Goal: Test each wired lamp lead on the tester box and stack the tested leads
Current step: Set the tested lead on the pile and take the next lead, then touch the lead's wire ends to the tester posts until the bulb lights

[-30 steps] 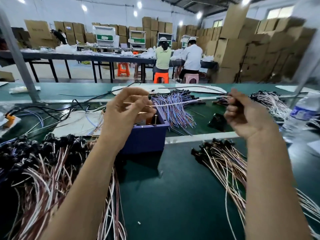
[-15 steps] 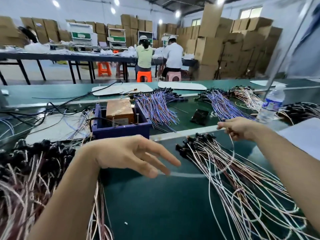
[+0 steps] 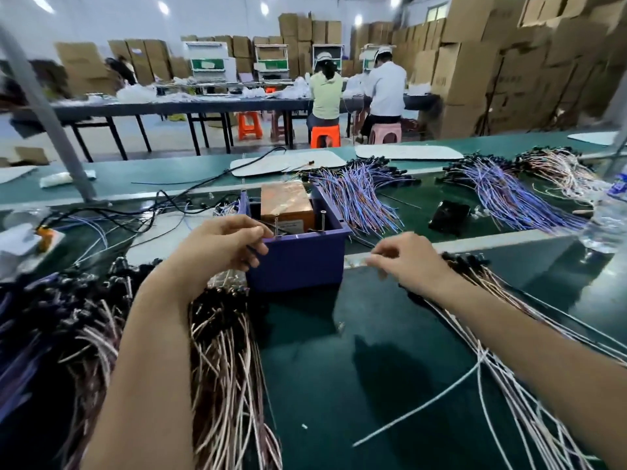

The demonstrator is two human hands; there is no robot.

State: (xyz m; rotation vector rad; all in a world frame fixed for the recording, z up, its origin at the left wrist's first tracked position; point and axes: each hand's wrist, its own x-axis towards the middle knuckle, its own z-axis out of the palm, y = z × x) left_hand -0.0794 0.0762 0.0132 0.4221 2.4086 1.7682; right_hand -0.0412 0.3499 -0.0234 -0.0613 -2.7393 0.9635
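Head view: the left hand (image 3: 220,245) curls its fingers at the near left corner of the tester box (image 3: 298,262), and the right hand (image 3: 407,259) curls just right of it. Blur hides whether either pinches a lead. Lead piles lie beneath both wrists: left pile (image 3: 220,351), right pile (image 3: 492,283).

One blue tester box (image 3: 298,266), two hands (image 3: 224,245) (image 3: 407,262), two purple lead bundles (image 3: 359,195) (image 3: 509,195), two seated workers (image 3: 325,93) (image 3: 386,86).

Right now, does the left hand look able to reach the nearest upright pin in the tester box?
Probably yes: the left hand sits at the tester box front corner, fingertips right beside that pin, nothing between them.
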